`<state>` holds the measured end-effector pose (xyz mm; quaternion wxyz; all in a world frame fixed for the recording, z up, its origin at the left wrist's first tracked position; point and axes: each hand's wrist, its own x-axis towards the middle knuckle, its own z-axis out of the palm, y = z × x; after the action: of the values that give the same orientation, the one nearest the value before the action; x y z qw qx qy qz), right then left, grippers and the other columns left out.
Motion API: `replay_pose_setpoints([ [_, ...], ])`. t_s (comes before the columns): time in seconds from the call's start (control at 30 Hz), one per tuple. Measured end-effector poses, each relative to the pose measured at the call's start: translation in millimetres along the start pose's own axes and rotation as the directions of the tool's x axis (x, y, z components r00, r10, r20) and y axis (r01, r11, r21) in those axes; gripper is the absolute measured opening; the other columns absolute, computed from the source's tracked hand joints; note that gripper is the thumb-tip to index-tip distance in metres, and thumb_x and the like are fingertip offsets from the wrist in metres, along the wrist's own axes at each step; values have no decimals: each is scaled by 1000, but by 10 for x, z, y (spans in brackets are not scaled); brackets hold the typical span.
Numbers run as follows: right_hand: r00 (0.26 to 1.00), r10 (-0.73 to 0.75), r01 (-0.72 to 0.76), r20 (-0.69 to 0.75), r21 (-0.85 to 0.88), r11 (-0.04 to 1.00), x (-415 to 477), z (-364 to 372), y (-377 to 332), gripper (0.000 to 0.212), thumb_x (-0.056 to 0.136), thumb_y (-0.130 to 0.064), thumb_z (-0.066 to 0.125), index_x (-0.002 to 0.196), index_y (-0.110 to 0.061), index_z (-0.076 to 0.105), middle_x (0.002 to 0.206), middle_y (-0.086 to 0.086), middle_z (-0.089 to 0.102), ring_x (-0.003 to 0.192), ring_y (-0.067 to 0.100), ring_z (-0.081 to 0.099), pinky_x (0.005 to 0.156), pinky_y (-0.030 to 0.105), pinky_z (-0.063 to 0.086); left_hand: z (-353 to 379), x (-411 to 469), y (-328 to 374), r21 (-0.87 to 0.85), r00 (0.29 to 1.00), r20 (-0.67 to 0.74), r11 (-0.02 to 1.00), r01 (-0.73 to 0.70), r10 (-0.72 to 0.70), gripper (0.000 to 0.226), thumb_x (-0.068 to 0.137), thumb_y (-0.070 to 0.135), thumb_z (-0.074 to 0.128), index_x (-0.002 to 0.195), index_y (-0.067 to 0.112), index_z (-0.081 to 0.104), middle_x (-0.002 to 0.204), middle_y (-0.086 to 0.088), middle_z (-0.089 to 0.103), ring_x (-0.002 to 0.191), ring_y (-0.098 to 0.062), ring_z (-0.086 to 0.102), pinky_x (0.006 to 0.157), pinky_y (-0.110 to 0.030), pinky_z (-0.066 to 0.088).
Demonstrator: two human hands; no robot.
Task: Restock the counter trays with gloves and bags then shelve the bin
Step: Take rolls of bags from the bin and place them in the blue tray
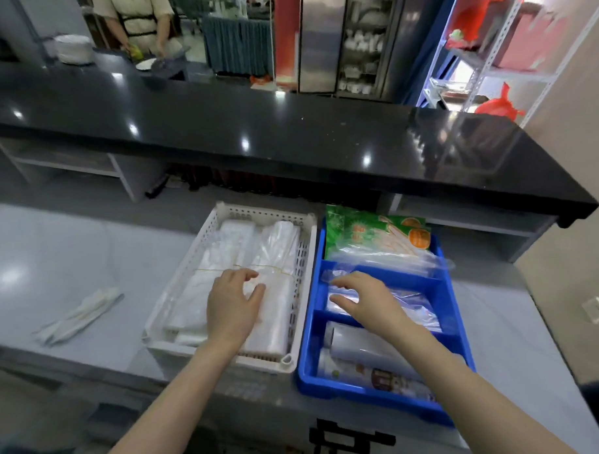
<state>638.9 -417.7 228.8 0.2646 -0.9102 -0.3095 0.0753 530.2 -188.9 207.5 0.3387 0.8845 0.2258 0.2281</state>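
The grey surface [69,252] carries a white tray [305,278] and blue tray [455,300] side by side, long axes running front to back. Bundled clear bags [277,246] lie lengthwise in the white tray. The left hand [232,309] rests open on them; the right hand [367,300] hovers open over the blue tray's middle compartment.

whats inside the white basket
Bundles of clear plastic bags fill the white basket, one tied with a rubber band. The left hand covers part; lower layers are hidden.

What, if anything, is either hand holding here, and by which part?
Nothing is clearly held. The left hand rests open on the banded clear plastic bags in the white perforated tray; the right hand hovers open over the blue divided tray.
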Motion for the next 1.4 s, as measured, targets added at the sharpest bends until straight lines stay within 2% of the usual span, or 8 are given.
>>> replay_pose_setpoints([
  [0.13,995,-83,86,51,-56,995,464,299,-435,44,89,-36,60,132,-29,51,128,-3,56,120,17,49,96,33,41,-236,214,-295,148,991,-78,982,119,-108,32,87,30,61,117,19,60,121,-7,60,112,-28,50,94,-41,42],
  [0.33,998,35,-12,58,-353,935,966,667,-780,57,92,-52,44,139,-20,39,122,11,60,115,33,50,94,43,38,-315,447,-563,376,946,172,906,194,-274,62,83,40,60,138,21,38,134,-12,48,120,-33,43,96,-43,42],
  [0.5,998,29,-26,54,-58,998,1032,872,-863,57,86,-44,61,137,-22,45,128,5,49,114,24,51,98,37,43,-250,554,-528,293,938,148,920,261,-313,62,77,49,63,132,25,47,127,-13,53,118,-34,46,96,-40,39],
  [0.67,991,131,-136,41,189,972,1082,994,-979,54,85,-34,64,134,-26,45,124,-2,38,80,9,50,76,24,40,-314,608,-631,301,949,203,938,173,-240,32,93,25,46,121,21,59,124,-10,57,118,-34,44,98,-38,37],
  [0.97,961,263,-202,-86,433,878,1060,781,-1030,46,83,-5,55,126,-21,56,126,3,47,102,18,56,88,33,50,-379,528,-664,-48,937,204,953,299,-284,49,73,17,73,116,28,54,116,3,39,80,-4,53,65,-19,40],
  [1.07,949,265,-133,-171,543,829,997,656,-1032,40,83,-9,59,121,-25,60,118,-4,50,92,6,57,73,14,46,-346,539,-586,-209,912,242,901,381,-330,41,72,28,77,108,31,56,104,12,48,87,-2,53,65,-19,40],
  [1.23,978,204,-144,-39,580,801,829,777,-1135,41,82,-17,69,121,-24,59,118,-5,53,92,7,61,76,19,50,-253,573,-424,-450,837,354,709,544,-417,21,88,47,55,103,33,57,111,10,56,100,-10,53,80,-28,38],
  [1.4,971,179,-236,158,510,828,691,886,-1067,44,88,-26,64,130,-20,54,124,-4,61,112,12,59,97,31,48,-220,459,-427,-470,878,327,746,473,-350,61,69,29,82,121,37,49,116,4,50,106,-16,52,76,-25,44],
])
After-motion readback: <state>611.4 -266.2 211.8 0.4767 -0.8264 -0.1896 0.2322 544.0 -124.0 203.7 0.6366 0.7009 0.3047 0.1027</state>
